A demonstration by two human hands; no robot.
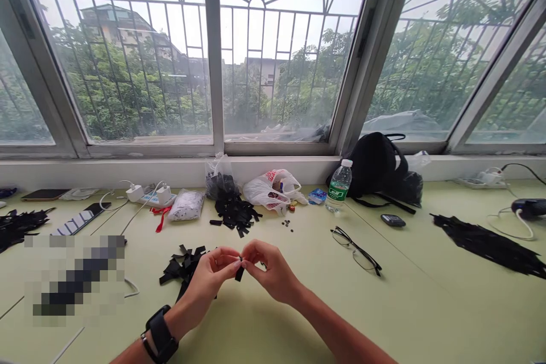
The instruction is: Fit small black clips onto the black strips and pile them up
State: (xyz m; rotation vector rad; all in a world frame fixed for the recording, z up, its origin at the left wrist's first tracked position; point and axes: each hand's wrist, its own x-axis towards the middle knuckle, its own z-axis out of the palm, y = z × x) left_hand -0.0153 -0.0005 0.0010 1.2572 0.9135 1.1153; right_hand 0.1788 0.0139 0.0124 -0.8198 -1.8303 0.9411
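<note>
My left hand (215, 273) and my right hand (269, 270) meet fingertip to fingertip above the table, both pinched. Between them is a short black strip (239, 274), its lower end hanging below the fingers. A tiny piece at the strip's top end is too small to make out. Just left of and partly behind my left hand lies a loose pile of black strips (181, 266). Farther back, a second heap of black strips (236, 210) spills from a clear plastic bag (218, 173). Several small dark round pieces (286, 223) lie to the right of that heap.
Eyeglasses (357, 250) lie right of my hands. Behind them stand a water bottle (340, 185) and a black backpack (371, 168). A white plastic bag (268, 190), a power strip (157, 200) with cables and a bundle of black strips (486, 242) also occupy the table (307, 330).
</note>
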